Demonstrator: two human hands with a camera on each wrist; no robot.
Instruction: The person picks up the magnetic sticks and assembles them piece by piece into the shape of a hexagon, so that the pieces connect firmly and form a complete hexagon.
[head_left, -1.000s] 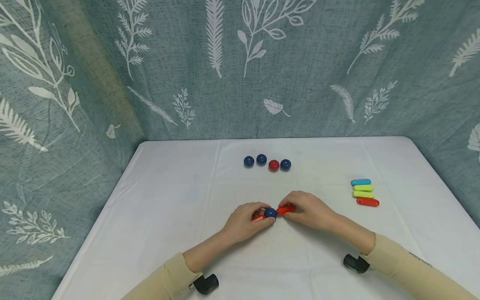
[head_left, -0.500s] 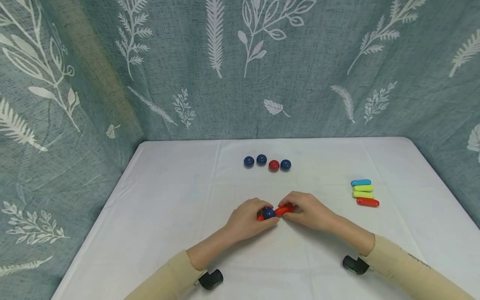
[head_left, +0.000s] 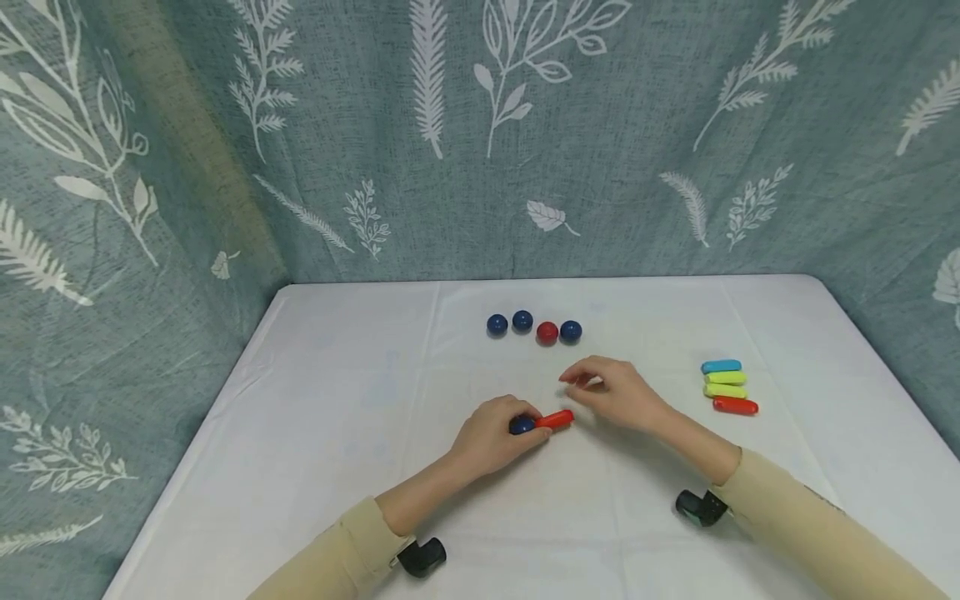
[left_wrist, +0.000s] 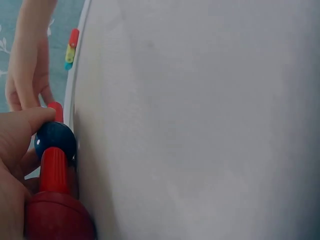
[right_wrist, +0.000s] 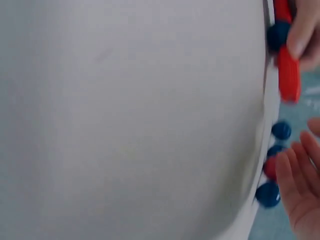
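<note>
My left hand (head_left: 491,437) grips a joined piece with its thumb and fingers: a blue ball (head_left: 522,425) with a red stick (head_left: 555,419) projecting from its right side. The left wrist view shows more of the piece, a second red stick (left_wrist: 54,170) on the other side of the blue ball (left_wrist: 55,141) and a red ball (left_wrist: 60,217) at the near end. My right hand (head_left: 618,396) is above and right of the red stick's free end, apart from it, fingers loosely bent and holding nothing.
Beyond the hands, blue balls (head_left: 497,325) and a red ball (head_left: 547,333) stand in a row. At the right lie a blue stick (head_left: 722,366), two yellow-green sticks (head_left: 725,390) and a red stick (head_left: 736,406). A patterned curtain (head_left: 480,208) hangs behind the table (head_left: 337,358).
My right hand has let go of the red stick and moved up and away. The stick now projects from the blue ball, which my left hand holds slightly farther left.
</note>
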